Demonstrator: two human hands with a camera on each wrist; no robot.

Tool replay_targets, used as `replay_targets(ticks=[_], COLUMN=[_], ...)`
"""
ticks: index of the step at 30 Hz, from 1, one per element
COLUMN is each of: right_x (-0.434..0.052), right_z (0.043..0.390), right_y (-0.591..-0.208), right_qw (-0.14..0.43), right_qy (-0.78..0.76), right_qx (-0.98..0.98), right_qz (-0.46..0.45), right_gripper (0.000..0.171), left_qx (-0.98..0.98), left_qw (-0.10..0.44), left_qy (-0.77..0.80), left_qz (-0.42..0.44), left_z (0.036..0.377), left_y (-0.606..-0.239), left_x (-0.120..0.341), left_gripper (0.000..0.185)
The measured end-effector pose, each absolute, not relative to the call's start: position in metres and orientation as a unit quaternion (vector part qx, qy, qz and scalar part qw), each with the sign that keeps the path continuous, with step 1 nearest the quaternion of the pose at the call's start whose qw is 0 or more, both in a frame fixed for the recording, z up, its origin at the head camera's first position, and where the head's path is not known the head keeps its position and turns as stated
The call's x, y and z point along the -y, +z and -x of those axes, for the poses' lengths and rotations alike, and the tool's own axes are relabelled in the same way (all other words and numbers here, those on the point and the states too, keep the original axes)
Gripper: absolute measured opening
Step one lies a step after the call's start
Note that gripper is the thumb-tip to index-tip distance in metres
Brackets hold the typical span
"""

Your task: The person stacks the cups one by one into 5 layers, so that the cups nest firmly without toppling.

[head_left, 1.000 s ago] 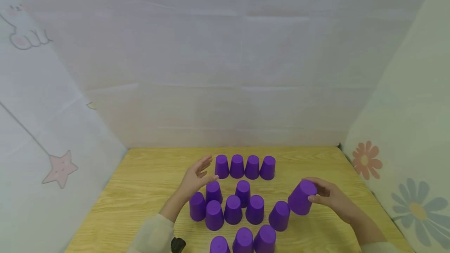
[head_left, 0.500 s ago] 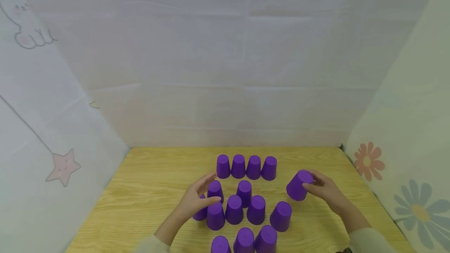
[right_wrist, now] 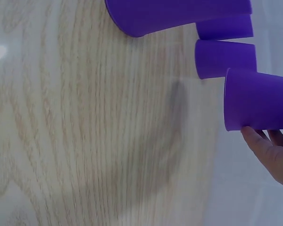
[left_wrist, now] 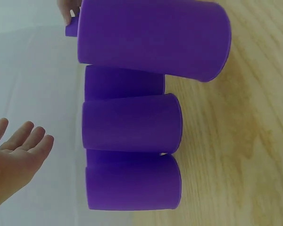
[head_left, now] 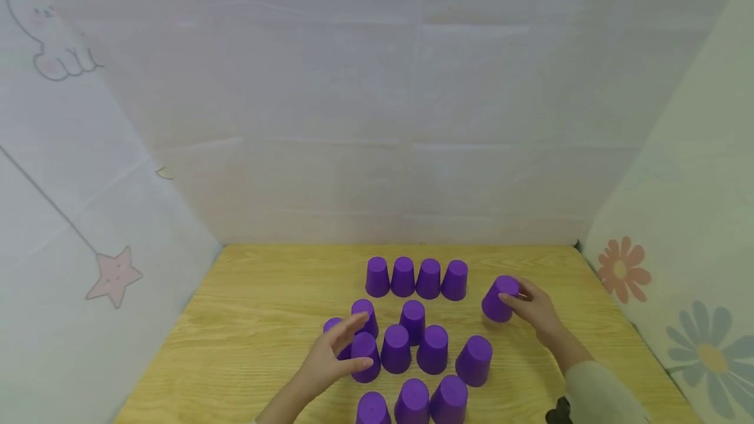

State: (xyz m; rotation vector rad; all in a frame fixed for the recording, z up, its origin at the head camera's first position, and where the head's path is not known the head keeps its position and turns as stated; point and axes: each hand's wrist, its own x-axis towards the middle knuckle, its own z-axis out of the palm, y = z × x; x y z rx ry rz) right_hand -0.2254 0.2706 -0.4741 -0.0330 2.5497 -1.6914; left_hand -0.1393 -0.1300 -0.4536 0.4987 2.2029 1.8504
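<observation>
Tabletop (head_left: 265, 293): purple cup (head_left: 497, 300) in right hand (head_left: 535, 306), farther back

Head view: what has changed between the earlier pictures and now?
The right hand carried its cup toward the back row. The left hand, holding nothing, moved toward the front cups. The right hand's grip and the standing cups stayed as they were.

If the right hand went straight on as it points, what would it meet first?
Beyond its held cup, the right hand would probably meet the back row's rightmost cup; depth is unclear.
</observation>
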Motion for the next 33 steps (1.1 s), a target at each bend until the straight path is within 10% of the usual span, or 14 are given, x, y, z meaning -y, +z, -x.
replay_targets(ticks=[23,33], right_x=[-0.257,-0.250], right_z=[0.269,0.283], right_y=[-0.489,-0.494], right_qw=[0.079,0.088], right_qy=[-0.552,-0.598], right_qx=[-0.828,-0.793], right_qz=[-0.055,-0.074], right_gripper=[0.067,0.069], left_qx=[-0.657,-0.654], left_qw=[0.331,0.313], left_qy=[0.677,0.688], left_qz=[-0.014,0.040], left_z=[0.089,0.078], left_y=[-0.493,-0.509], left_x=[0.120,0.111], left_gripper=[0.065,0.074])
